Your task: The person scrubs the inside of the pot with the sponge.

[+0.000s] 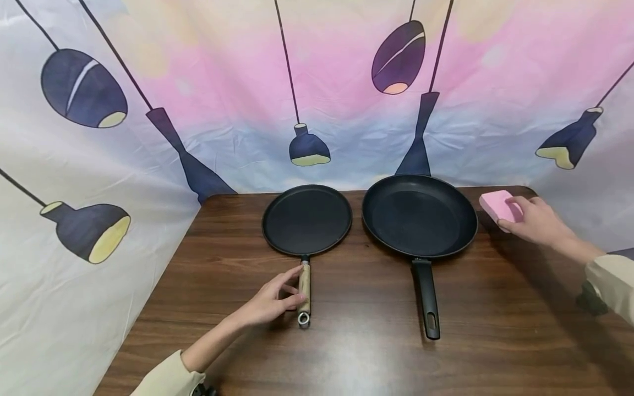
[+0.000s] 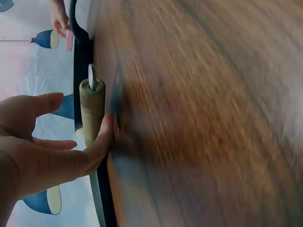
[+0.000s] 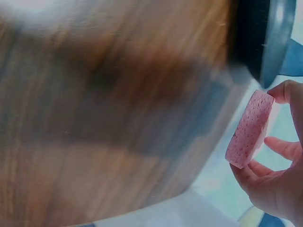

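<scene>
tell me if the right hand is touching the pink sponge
Touching: the right wrist view shows the right hand pinching the pink sponge at opposite ends.

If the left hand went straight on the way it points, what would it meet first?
Most likely the wooden handle of the smaller pan, right at the fingers; whether they touch it is hard to judge.

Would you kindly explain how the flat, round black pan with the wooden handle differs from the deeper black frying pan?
The flat, round black pan looks smaller across than the deeper, round black frying pan. The flat pan has a low rim, the frying pan raised walls. The flat pan's handle is pale wood, the frying pan's is black. Both lie on the brown table.
</scene>
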Demonstrator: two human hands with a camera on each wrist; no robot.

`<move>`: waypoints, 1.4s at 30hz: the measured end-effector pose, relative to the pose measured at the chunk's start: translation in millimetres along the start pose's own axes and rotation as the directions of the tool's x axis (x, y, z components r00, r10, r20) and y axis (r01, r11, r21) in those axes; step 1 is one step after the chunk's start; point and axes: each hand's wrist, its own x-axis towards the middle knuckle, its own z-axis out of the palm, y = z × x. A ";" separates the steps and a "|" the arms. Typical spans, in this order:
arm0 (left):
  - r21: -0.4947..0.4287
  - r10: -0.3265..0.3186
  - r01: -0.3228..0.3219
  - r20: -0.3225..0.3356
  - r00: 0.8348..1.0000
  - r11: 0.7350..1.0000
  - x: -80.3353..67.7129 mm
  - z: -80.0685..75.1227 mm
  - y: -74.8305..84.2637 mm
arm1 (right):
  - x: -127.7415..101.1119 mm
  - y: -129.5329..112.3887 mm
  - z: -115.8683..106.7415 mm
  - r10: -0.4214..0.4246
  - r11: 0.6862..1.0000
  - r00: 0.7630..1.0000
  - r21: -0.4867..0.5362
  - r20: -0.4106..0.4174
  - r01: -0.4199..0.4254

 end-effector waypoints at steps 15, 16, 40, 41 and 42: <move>-0.291 -0.200 0.209 0.061 0.978 0.934 12.9 2.2 4.4 | 60.3 -60.4 -16.8 -0.054 0.997 0.993 0.065 0.102 0.047; -0.291 -0.197 0.206 0.059 0.979 0.934 12.7 2.1 3.8 | 64.4 -65.7 -15.0 -0.072 0.995 0.992 0.072 0.100 0.065; -0.241 -0.152 0.134 -0.059 0.987 0.961 3.4 9.7 -1.3 | 132.6 -248.9 68.1 -0.447 0.883 0.860 0.272 0.246 0.382; -0.238 -0.152 0.134 -0.062 0.986 0.962 4.3 9.6 -1.1 | 135.8 -256.4 71.8 -0.453 0.883 0.852 0.267 0.264 0.386; -0.239 -0.152 0.133 -0.061 0.986 0.962 5.4 9.7 -1.0 | 138.9 -262.9 75.6 -0.454 0.884 0.845 0.264 0.284 0.386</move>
